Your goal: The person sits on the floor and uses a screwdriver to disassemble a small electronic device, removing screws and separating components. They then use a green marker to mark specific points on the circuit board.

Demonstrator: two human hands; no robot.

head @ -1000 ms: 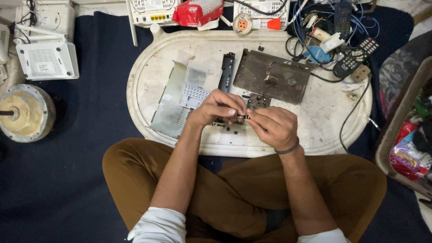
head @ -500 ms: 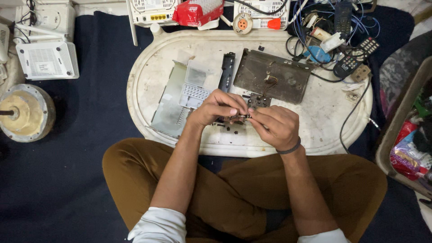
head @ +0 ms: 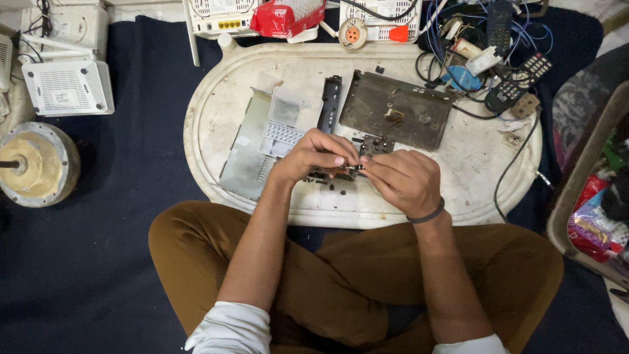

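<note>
My left hand and my right hand meet over the near middle of a white oval tray table. Both pinch a small dark electronic part, a little circuit board or bracket, just above the table top. The fingers hide most of it. Right behind the hands lies a dark metal chassis plate with a short wire, a black plastic strip to its left, and a grey metal cover with a white plastic piece further left.
A tangle of cables and a black remote control fill the table's far right. White router boxes and a round metal motor part lie on the dark blue cloth at left. A bin with coloured packets stands at right.
</note>
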